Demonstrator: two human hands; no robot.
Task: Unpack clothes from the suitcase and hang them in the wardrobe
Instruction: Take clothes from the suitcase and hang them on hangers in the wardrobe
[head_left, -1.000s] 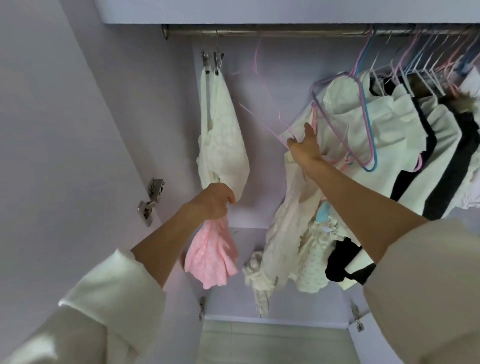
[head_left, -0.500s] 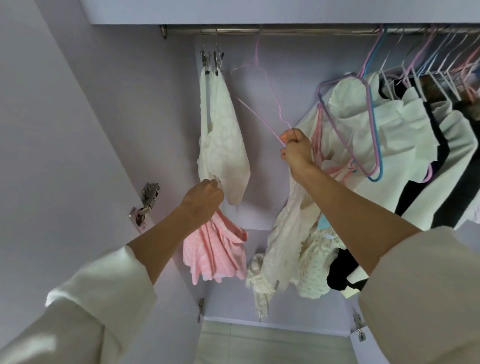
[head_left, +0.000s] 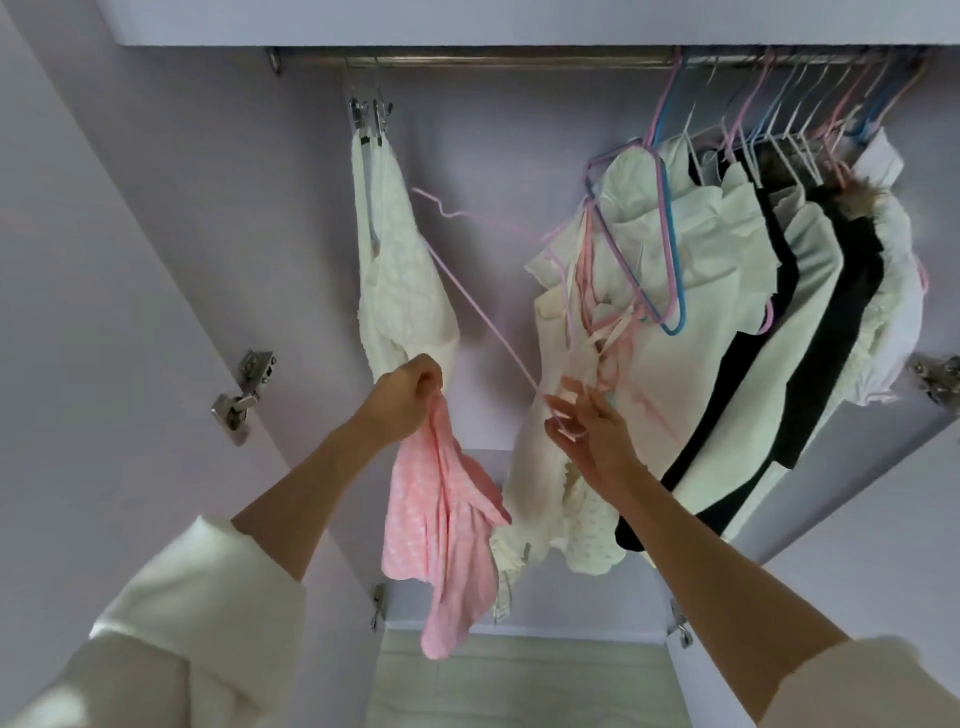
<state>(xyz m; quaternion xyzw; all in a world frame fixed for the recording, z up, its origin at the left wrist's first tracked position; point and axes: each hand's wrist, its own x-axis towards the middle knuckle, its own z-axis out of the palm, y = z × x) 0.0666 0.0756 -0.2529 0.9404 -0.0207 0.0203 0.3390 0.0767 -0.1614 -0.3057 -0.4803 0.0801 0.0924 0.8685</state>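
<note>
Left hand (head_left: 410, 387) clutching pink garment (head_left: 441, 525), right hand (head_left: 587, 421) pinching pink hanger (head_left: 483, 317), between white clothes (head_left: 400, 260).

You see a shiny metal rail (head_left: 519, 56); below it, a thin pink coated-wire hanger (head_left: 483, 312) and soft, textured pink cloth (head_left: 441, 519).

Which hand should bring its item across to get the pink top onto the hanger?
Probably the left. The left hand grips the pink top, which hangs free, and can carry it over. The right hand holds the pink hanger, which lies close to the hung clothes.
</note>
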